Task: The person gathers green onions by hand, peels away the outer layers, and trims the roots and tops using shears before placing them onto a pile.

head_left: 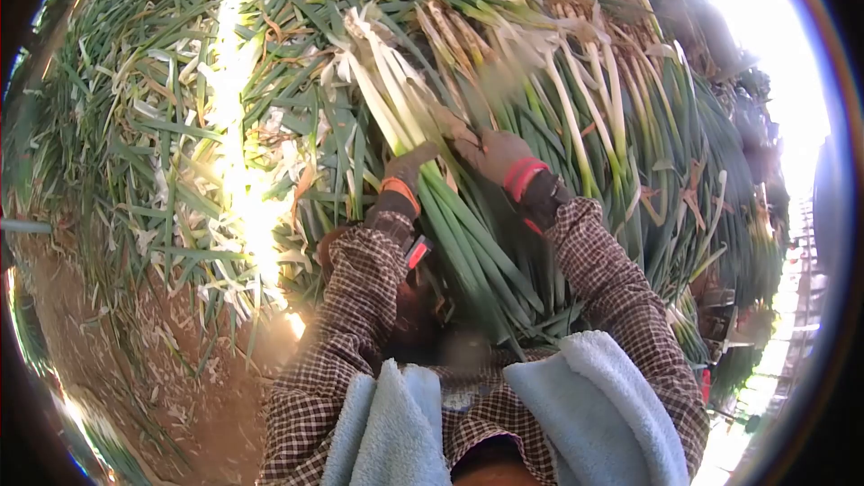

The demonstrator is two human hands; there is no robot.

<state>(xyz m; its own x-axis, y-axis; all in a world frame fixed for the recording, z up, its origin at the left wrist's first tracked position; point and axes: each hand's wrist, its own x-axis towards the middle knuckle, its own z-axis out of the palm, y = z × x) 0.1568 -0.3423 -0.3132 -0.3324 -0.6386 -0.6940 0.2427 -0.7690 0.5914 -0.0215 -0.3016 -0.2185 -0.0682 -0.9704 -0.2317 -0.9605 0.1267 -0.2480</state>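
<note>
A bunch of green onions (382, 94) with white stems pointing away from me lies in front of my body, its long green leaves (477, 256) running back toward my lap. My left hand (411, 165), gloved with an orange cuff, is closed around the bunch where white turns to green. Just right of the stems, my right hand (499, 157) wears a glove with a red-pink cuff. Its fingers are bent and reach toward the bunch; blur hides what they pinch. Trimmed white ends show at the top of the held bunch.
More green onions with brown roots (585, 81) are heaped on the right. Loose leaves and peelings (180, 126) cover the ground to the left, crossed by a bright sun strip. Bare brown soil (171, 369) shows at lower left. A light blue towel (598, 405) hangs over my shoulders.
</note>
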